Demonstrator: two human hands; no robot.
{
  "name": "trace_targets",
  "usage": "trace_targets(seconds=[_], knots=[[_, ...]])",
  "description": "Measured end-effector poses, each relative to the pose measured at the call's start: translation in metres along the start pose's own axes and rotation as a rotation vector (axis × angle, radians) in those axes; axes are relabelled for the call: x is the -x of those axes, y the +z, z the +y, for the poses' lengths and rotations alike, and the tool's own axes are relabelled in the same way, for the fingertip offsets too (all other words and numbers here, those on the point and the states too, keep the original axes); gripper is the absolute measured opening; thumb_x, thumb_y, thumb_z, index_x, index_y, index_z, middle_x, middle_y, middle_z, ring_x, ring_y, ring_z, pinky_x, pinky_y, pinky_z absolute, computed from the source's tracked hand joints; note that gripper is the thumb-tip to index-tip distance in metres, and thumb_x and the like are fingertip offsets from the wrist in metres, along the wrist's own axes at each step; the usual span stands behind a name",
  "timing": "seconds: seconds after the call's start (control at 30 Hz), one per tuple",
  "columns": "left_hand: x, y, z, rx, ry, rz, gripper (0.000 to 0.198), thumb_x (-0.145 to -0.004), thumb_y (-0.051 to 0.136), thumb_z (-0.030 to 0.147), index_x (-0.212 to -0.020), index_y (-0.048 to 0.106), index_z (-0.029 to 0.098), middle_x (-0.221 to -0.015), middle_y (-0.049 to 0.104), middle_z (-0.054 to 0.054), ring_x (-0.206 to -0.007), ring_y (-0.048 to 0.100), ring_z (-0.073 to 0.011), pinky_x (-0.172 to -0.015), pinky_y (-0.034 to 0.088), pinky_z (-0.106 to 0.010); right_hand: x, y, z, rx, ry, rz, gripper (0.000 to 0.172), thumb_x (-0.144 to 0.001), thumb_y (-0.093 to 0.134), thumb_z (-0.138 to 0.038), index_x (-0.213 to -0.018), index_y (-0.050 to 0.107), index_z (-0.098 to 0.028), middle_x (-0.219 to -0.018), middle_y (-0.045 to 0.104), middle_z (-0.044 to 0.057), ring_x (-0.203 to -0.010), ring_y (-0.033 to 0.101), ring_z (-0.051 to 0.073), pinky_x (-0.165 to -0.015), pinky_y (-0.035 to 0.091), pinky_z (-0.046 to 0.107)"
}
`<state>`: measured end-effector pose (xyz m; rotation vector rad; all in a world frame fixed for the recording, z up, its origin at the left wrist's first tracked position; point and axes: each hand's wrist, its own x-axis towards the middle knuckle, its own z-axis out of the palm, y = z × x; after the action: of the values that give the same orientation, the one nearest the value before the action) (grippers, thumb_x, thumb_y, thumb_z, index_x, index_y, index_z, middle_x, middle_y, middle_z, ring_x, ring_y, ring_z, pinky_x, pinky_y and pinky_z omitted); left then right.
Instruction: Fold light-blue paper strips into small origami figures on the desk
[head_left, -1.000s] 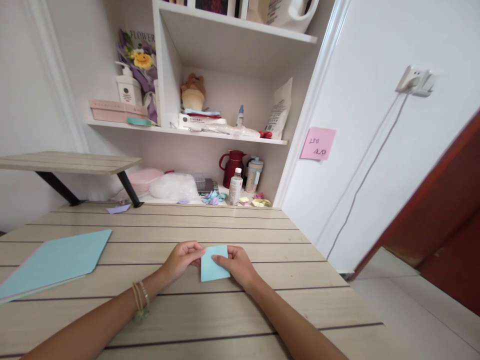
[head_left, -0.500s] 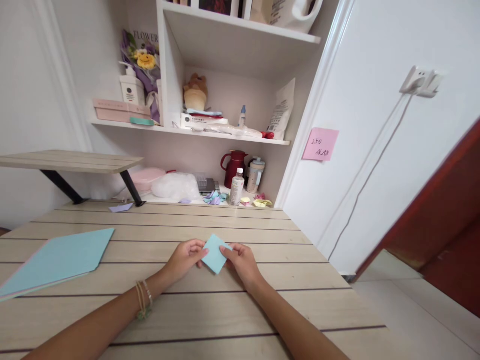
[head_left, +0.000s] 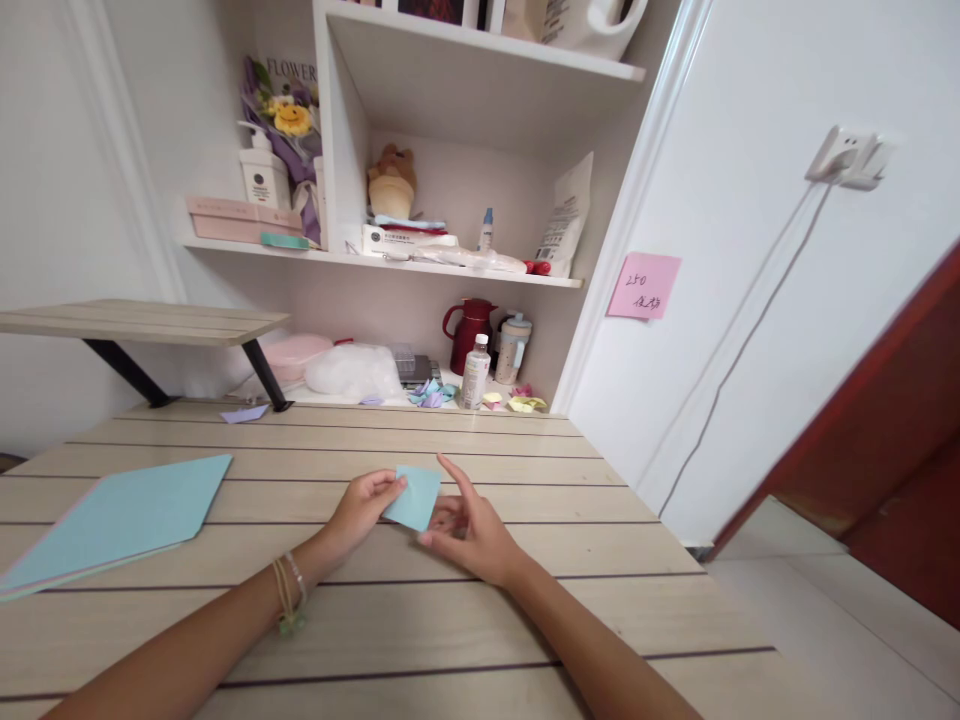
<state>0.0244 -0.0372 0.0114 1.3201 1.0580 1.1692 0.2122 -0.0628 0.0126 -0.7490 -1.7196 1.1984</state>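
Observation:
A small light-blue square of folded paper (head_left: pixel 417 497) is pinched at its left corner by my left hand (head_left: pixel 365 507), thumb on top. My right hand (head_left: pixel 476 532) is just to the right of the paper with its fingers spread, the index finger pointing up and the thumb near the paper's lower right corner. Whether a right fingertip still touches the edge I cannot tell. To the left, a stack of larger coloured paper sheets (head_left: pixel 142 508), light blue on top, lies on the slatted wooden table (head_left: pixel 420 620).
A small raised wooden shelf (head_left: pixel 150 322) on black legs stands at the back left. Along the back are a plastic bottle (head_left: pixel 475 375), folded purple and blue paper pieces (head_left: pixel 433 393), yellow paper pieces (head_left: pixel 526 404) and a red jug (head_left: pixel 470 335). A lone purple paper piece (head_left: pixel 244 414) lies by the leg.
My right hand has let its grip on the paper go and spread its fingers. The paper has turned and shifted slightly left in my left hand.

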Motion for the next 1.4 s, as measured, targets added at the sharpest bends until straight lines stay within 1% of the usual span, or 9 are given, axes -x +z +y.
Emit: trace_targets(seconds=[0.03,0.1,0.2,0.27,0.37,0.57,0.8,1.1,1.4], knots=[[0.000,0.000,0.000,-0.010,0.008,-0.012,0.032,-0.065,0.066,0.041,-0.080,0.066,0.012,-0.068,0.068,-0.004,-0.060,0.059,-0.0159,-0.054,0.043,-0.023,0.001,-0.002,-0.003,0.081,-0.060,-0.051,0.088,-0.058,0.074,-0.032,-0.133,0.028,-0.025,-0.093,0.065,0.005,-0.078,0.060,0.017,-0.068,0.049,0.030],[0.001,0.000,0.001,-0.016,0.020,-0.040,0.032,-0.066,0.066,0.039,-0.083,0.065,0.012,-0.074,0.069,-0.005,-0.066,0.060,-0.0175,-0.058,0.045,-0.024,0.002,-0.006,-0.005,0.200,-0.114,-0.094,0.069,-0.059,0.073,-0.033,-0.122,0.047,-0.025,-0.099,0.062,0.006,-0.081,0.058,0.018,-0.071,0.048,0.030],[0.005,0.001,0.003,0.047,0.039,-0.087,0.041,-0.069,0.065,0.036,-0.102,0.058,0.014,-0.081,0.069,-0.006,-0.067,0.062,-0.0178,-0.062,0.047,-0.027,0.000,-0.009,0.002,0.229,-0.078,-0.015,0.043,-0.064,0.069,-0.036,-0.104,0.063,-0.022,-0.088,0.064,0.005,-0.074,0.059,0.018,-0.069,0.048,0.031],[0.007,0.002,0.003,0.119,0.061,-0.122,0.046,-0.071,0.064,0.033,-0.111,0.051,0.017,-0.085,0.069,-0.006,-0.067,0.063,-0.0174,-0.064,0.049,-0.030,-0.003,-0.010,0.010,0.153,-0.030,0.093,0.042,-0.066,0.068,-0.037,-0.104,0.064,-0.020,-0.081,0.064,0.005,-0.071,0.058,0.018,-0.069,0.047,0.032],[0.007,0.001,0.001,0.143,0.082,-0.139,0.040,-0.066,0.070,0.027,-0.101,0.056,0.014,-0.085,0.069,-0.007,-0.074,0.064,-0.0185,-0.071,0.049,-0.032,-0.006,-0.012,0.018,-0.016,0.051,0.188,0.038,-0.067,0.066,-0.040,-0.099,0.066,-0.019,-0.081,0.066,0.005,-0.072,0.058,0.018,-0.071,0.047,0.033],[0.003,-0.001,-0.003,0.103,0.037,-0.089,0.036,-0.055,0.076,0.021,-0.088,0.063,0.012,-0.078,0.070,-0.006,-0.074,0.064,-0.0189,-0.073,0.049,-0.032,-0.007,-0.016,0.020,-0.248,0.127,0.094,0.056,-0.052,0.078,-0.031,-0.105,0.062,-0.021,-0.075,0.065,0.001,-0.070,0.057,0.016,-0.067,0.045,0.030],[0.007,0.001,0.004,0.038,0.082,-0.010,0.020,-0.060,0.073,0.025,-0.074,0.066,0.014,-0.074,0.069,-0.004,-0.071,0.062,-0.0166,-0.069,0.048,-0.026,-0.006,-0.016,0.018,-0.213,0.135,0.076,0.042,-0.060,0.073,-0.033,-0.098,0.065,-0.019,-0.068,0.062,0.000,-0.064,0.053,0.012,-0.063,0.042,0.026],[0.009,0.001,0.006,0.042,0.083,-0.060,0.013,-0.061,0.072,0.023,-0.067,0.065,0.014,-0.073,0.068,-0.002,-0.068,0.060,-0.0135,-0.065,0.047,-0.022,-0.006,-0.015,0.012,-0.262,0.060,0.105,0.023,-0.061,0.072,-0.031,-0.081,0.069,-0.020,-0.089,0.064,0.004,-0.078,0.057,0.016,-0.071,0.044,0.029],[0.009,0.003,0.004,-0.024,0.060,-0.113,0.016,-0.062,0.072,0.027,-0.068,0.067,0.013,-0.069,0.068,-0.004,-0.064,0.060,-0.0146,-0.064,0.047,-0.024,-0.010,-0.013,0.021,-0.088,0.061,0.313,0.022,-0.065,0.066,-0.037,-0.058,0.063,-0.016,-0.056,0.056,-0.002,-0.054,0.046,0.011,-0.053,0.037,0.023]])
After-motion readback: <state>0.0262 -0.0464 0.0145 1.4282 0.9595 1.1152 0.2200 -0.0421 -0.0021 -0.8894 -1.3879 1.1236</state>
